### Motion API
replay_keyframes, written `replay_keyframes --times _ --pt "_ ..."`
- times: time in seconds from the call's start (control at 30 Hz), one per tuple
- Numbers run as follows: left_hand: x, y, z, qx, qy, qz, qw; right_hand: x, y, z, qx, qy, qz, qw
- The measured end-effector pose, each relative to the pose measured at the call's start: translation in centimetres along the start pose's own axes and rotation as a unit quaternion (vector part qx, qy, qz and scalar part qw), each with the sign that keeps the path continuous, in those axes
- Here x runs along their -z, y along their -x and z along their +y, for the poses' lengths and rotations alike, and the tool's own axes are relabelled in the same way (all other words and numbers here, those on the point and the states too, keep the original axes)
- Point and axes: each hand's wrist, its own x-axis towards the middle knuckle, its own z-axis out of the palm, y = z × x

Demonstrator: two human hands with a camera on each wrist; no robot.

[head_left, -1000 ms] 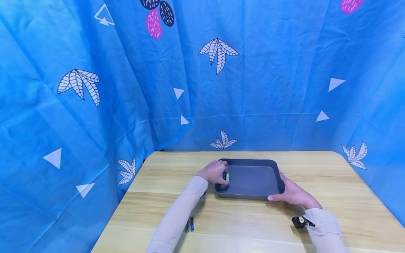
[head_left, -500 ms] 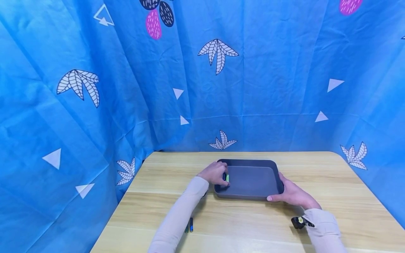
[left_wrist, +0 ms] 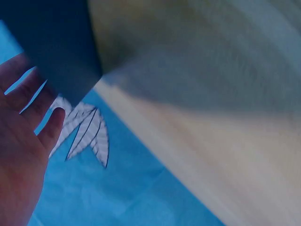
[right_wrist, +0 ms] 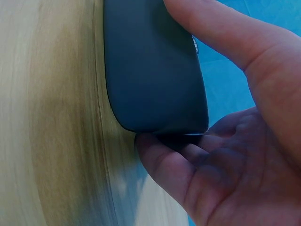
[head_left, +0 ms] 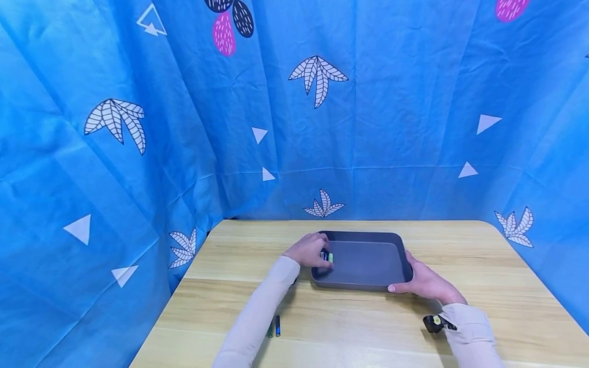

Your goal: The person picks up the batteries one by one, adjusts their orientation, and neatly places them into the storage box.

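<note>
- Only the head view shows what the left hand [head_left: 309, 251] holds: its thumb and fingers pinch small green-and-dark items [head_left: 330, 258], partly covered by the fingers, so their count cannot be told.
- The left wrist view gives that hand's palm side, with 3 fingers and the thumb partly spread and the upper fingers passing behind a dark wall; the held items are out of its sight.
- The right hand [head_left: 428, 278] grips the grey tray [head_left: 368, 263], thumb on the near side by the corner.
- The right wrist view adds what the head view hides: the fingers curl around below the tray's rounded edge, with the thumb across the wall from them, a narrow hold.
- The tray lies between the 2 hands, the left hand over 1 end and the right hand on the other.
- The small green-and-dark items are within the tray's outline, under the left hand; whether they touch its floor cannot be told.
- Closer to the wearer than the left hand, just beside its sleeve [head_left: 257, 306], lie a blue-and-dark cylinder [head_left: 278, 326] and a greenish cylinder [head_left: 270, 329], the latter partly hidden by that sleeve.
- A black device [head_left: 437, 323] sits at the right hand's cuff.
- Beyond both hands, past the wooden table [head_left: 368, 327], hangs a blue cloth [head_left: 395, 128].
</note>
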Motion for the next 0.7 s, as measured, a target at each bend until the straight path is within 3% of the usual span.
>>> replay_keyframes --times 0.2,0.37,0.5,0.7 --pt "3.5 3.0 -1.5 0.020 0.072 0.044 0.9962 0.0 -0.1 0.1 -0.006 -0.007 -0.003 1.0000" --pt "5.3 6.9 -3.4 0.041 0.103 0.070 0.9914 0.1 -0.2 0.0 -0.004 -0.004 0.002 1.0000" --pt "5.2 10.4 -4.1 0.066 0.125 0.063 0.9879 0.0 -0.3 0.1 -0.007 -0.002 0.003 1.0000" --pt "3.0 15.0 -4.5 0.064 0.142 0.037 0.9871 -0.2 -0.4 0.3 -0.005 -0.001 0.004 1.0000"
